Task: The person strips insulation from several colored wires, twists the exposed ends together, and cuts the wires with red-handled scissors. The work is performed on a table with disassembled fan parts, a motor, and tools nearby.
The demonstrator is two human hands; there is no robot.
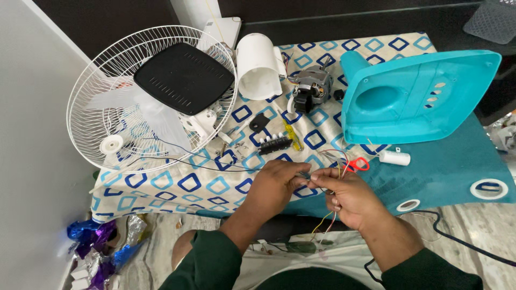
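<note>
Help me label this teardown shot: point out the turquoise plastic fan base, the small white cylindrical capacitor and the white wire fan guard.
turquoise plastic fan base (424, 91), head view, flat underside.
small white cylindrical capacitor (395, 158), head view, mid-body.
white wire fan guard (97, 86), head view, left wires.

Low in the middle of the frame, our left hand (277, 180) and right hand (344, 193) meet, fingers (317, 174) pinching thin coloured wires (328, 217) over the patterned surface (161, 185). A white fan guard (150, 96) fills the upper left. A turquoise housing (419, 94) sits upper right, with a small motor (312, 88) between them.
</note>
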